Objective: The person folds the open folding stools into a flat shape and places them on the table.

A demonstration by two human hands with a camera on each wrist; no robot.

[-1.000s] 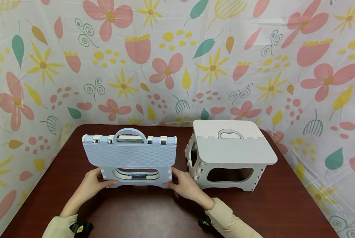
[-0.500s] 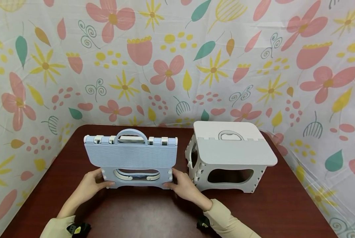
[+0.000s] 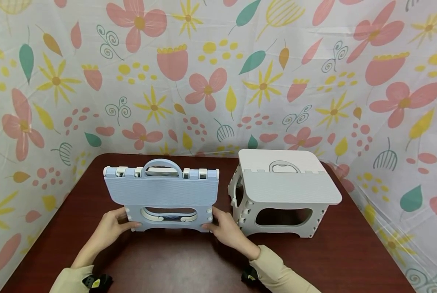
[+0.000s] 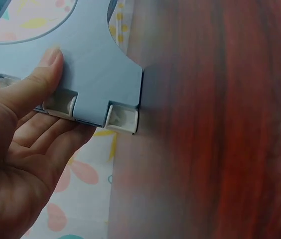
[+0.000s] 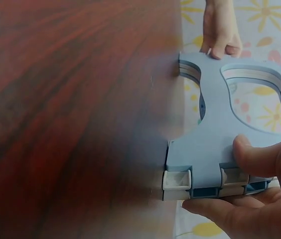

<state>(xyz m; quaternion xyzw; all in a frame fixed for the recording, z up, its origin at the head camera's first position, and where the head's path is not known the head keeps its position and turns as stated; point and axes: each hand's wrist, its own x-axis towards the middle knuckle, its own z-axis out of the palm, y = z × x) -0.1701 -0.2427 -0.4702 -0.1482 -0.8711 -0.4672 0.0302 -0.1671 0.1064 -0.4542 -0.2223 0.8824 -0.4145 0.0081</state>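
Note:
A blue folding step stool (image 3: 161, 191), partly folded, stands upright on the dark red table (image 3: 174, 260), its arched carry handle on top. At its lower left side my left hand (image 3: 110, 228) grips the leg panel, thumb on the front face and fingers behind the hinged edge. My right hand (image 3: 227, 230) pinches the opposite lower side in the same way. In the left wrist view the left thumb (image 4: 51, 67) presses flat on the panel beside white hinge pieces. The right wrist view shows the right thumb (image 5: 245, 149) on the panel, with fingers under the hinged edge.
A grey-and-white folding stool (image 3: 284, 191), fully unfolded, stands just right of the blue one, close to my right hand. Behind the table hangs a flower-patterned cloth (image 3: 207, 81), which also runs along both sides.
The view has shifted slightly, so everything sits a few pixels lower and to the right. Both hands keep their grip, and the blue stool's folded shape looks the same.

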